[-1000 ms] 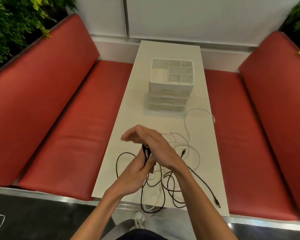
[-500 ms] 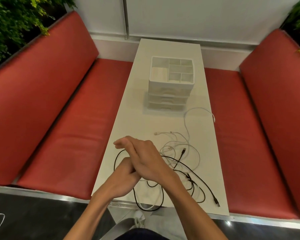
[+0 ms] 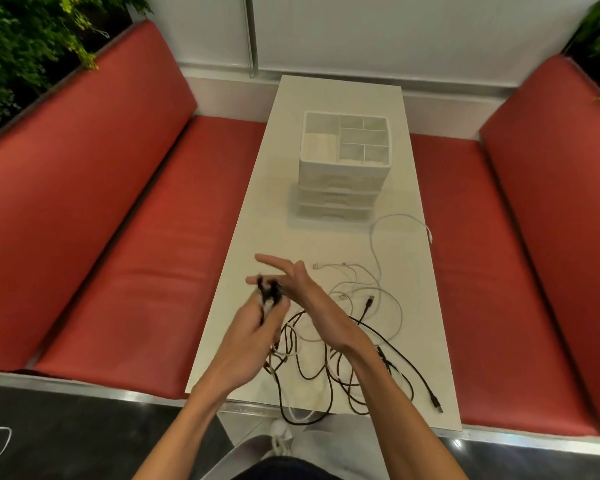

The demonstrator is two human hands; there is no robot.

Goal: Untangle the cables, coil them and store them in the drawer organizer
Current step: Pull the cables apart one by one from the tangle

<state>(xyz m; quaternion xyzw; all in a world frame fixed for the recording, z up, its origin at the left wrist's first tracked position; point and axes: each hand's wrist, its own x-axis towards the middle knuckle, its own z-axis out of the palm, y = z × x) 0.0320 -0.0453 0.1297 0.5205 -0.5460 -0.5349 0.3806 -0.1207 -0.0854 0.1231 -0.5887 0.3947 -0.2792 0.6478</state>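
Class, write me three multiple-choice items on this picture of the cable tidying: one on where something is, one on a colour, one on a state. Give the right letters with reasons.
1. Where does the drawer organizer stand?
A. on the white table, beyond the cables
B. on the left bench
C. on the floor

2. What colour is the cable bunched in the left hand?
A. red
B. black
C. green

3. In what state are the organizer's three drawers?
A. all pulled out
B. taken out
C. all pushed in

Answers:
1 A: it sits on the table, farther from the person than the cable tangle.
2 B: the black cable is coiled dark at that hand's fingers, with the right hand beside it, its fingers stretched out.
3 C: the drawer fronts sit flush with the frame.
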